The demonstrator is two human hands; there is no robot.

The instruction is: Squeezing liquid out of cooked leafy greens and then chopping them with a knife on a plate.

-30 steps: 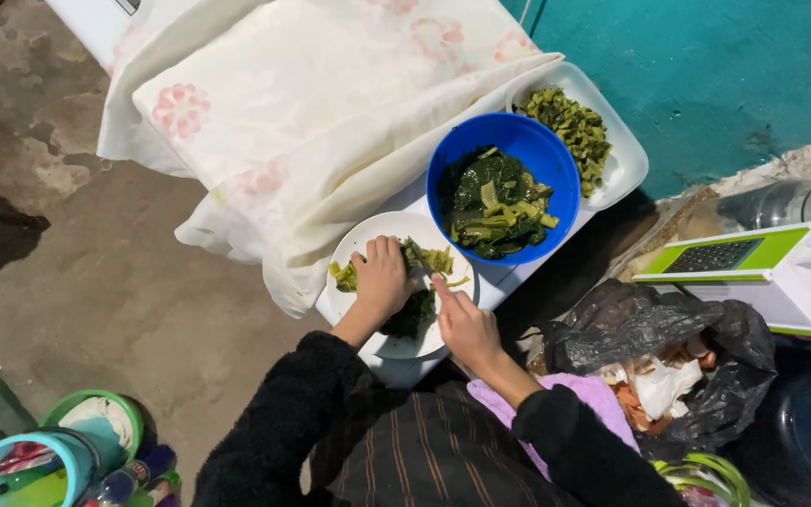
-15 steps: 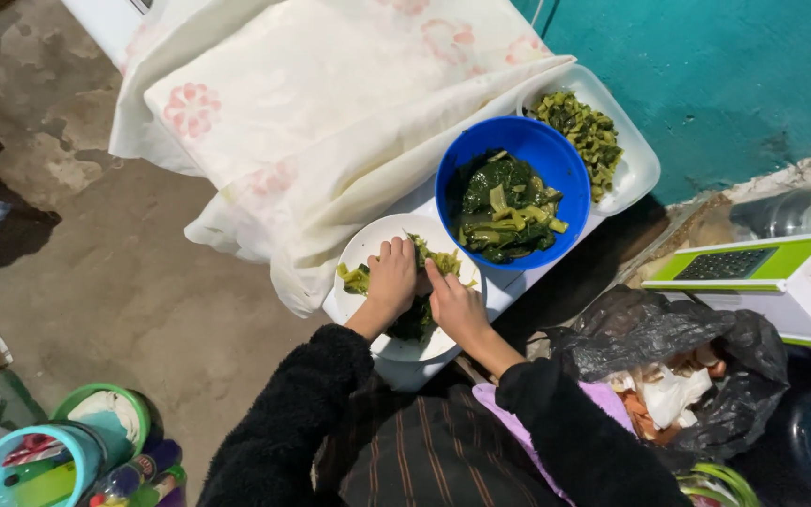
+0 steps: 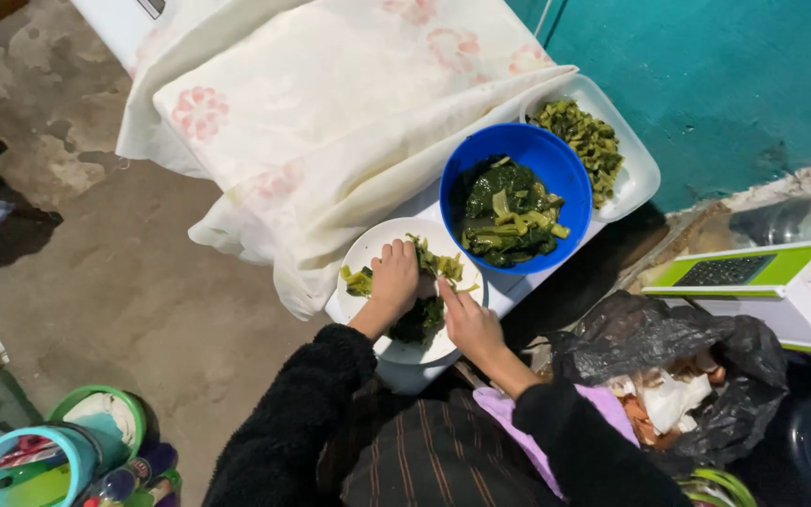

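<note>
Hands on greens; blue bowl beside.

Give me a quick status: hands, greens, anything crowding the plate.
Left hand pressing down on the greens on the white plate. Right hand at their edge; grip unclear. Blue bowl of greens touches the plate's far side.
</note>
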